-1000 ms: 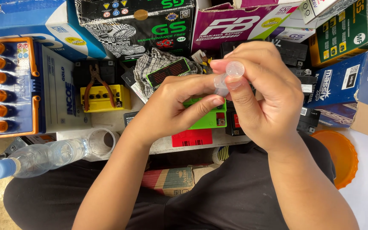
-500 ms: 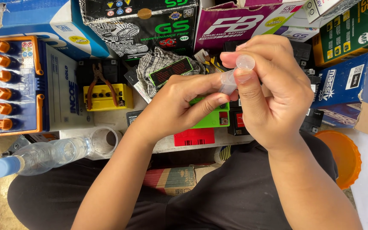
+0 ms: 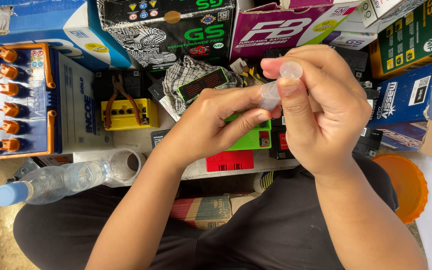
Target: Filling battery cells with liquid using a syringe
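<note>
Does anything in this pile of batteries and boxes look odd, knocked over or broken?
Yes: the clear plastic bottle with a blue cap lies on its side at lower left, and its bottom end looks cut open. A checked rag lies crumpled among the boxes. The small clear tube held by the left hand and right hand looks intact.

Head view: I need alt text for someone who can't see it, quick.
Both hands hold a small clear plastic tube at chest height: the left hand grips its lower end, the right hand pinches its top. Below them lie small batteries, a yellow one with pliers on it, a clear bottle on its side, and battery boxes behind.
</note>
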